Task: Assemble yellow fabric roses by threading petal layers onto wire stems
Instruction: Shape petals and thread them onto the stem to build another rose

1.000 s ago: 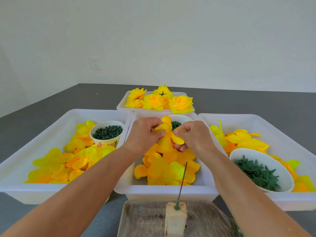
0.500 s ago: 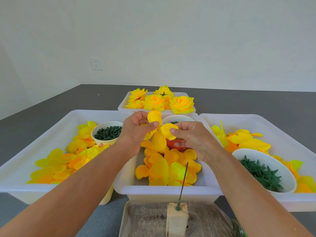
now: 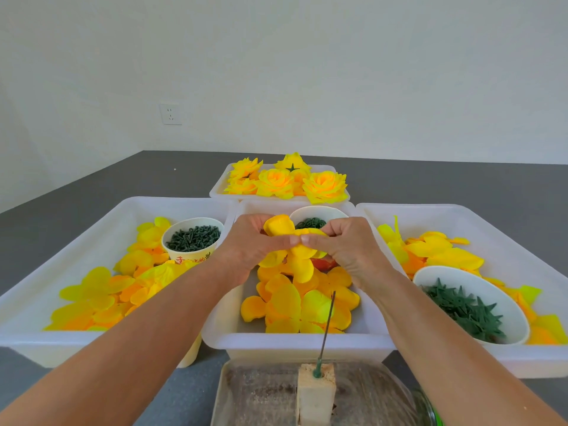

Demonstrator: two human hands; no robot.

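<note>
Both hands pinching a yellow petal layer (image 3: 290, 241) above the middle tray (image 3: 295, 341).
The left hand (image 3: 249, 250) and right hand (image 3: 350, 250) meet thumb to thumb on it. Left tray (image 3: 37, 290): petals and a cup of green pieces (image 3: 193, 239). Right tray (image 3: 504, 219): petals and a bowl of green calyxes (image 3: 470, 305). Far tray (image 3: 219, 187): finished roses (image 3: 289, 181). A wire stem (image 3: 327, 324) stands near in a block (image 3: 316, 392) on the grey worktop (image 3: 445, 186); white wall beyond.
</note>
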